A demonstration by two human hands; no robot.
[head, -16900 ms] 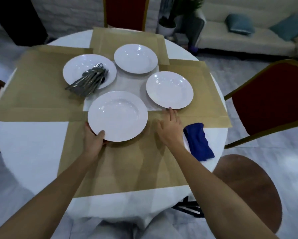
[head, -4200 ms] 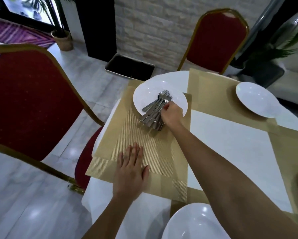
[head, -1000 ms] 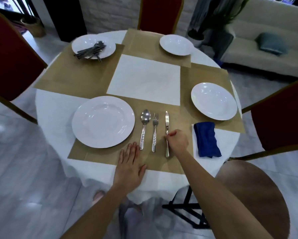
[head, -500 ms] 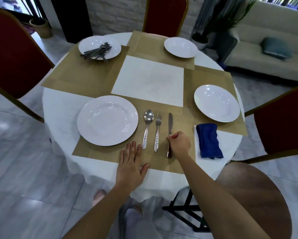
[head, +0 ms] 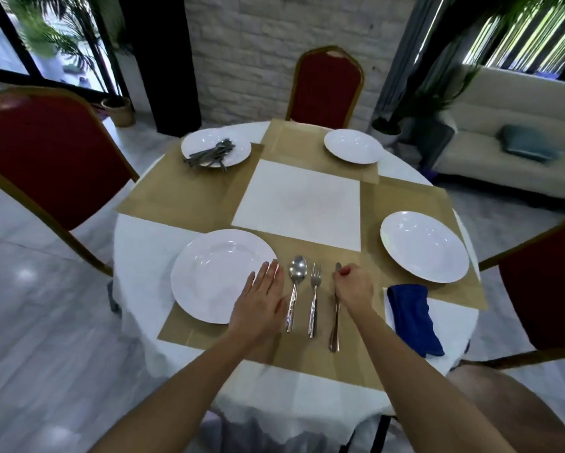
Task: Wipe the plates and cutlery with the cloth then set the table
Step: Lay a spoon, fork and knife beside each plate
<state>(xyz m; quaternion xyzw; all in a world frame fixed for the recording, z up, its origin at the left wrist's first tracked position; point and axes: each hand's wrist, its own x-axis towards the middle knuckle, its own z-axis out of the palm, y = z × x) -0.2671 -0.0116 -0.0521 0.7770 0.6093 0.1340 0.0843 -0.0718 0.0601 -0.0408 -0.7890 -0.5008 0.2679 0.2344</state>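
On the near gold placemat (head: 307, 361) lies a white plate (head: 215, 273), with a spoon (head: 295, 289), fork (head: 314, 299) and knife (head: 335, 322) in a row to its right. My left hand (head: 258, 305) lies flat with straight fingers on the plate's right edge. My right hand (head: 354, 289) is curled over the knife's blade end and pinches it. A folded blue cloth (head: 413, 318) lies right of the knife. Empty plates sit at the right (head: 423, 246) and far side (head: 353, 146). The far-left plate (head: 209, 142) carries the remaining cutlery pile (head: 210, 155).
The round table (head: 137, 250) has a white cloth and gold placemats. Red chairs stand at the left (head: 45, 152), far side (head: 326, 83) and right (head: 546, 289). A brown stool (head: 503, 407) is at the bottom right and a sofa (head: 519, 125) behind.
My right hand has slid forward along the knife from handle to blade end. My left hand has moved from the table's edge onto the near plate's rim.
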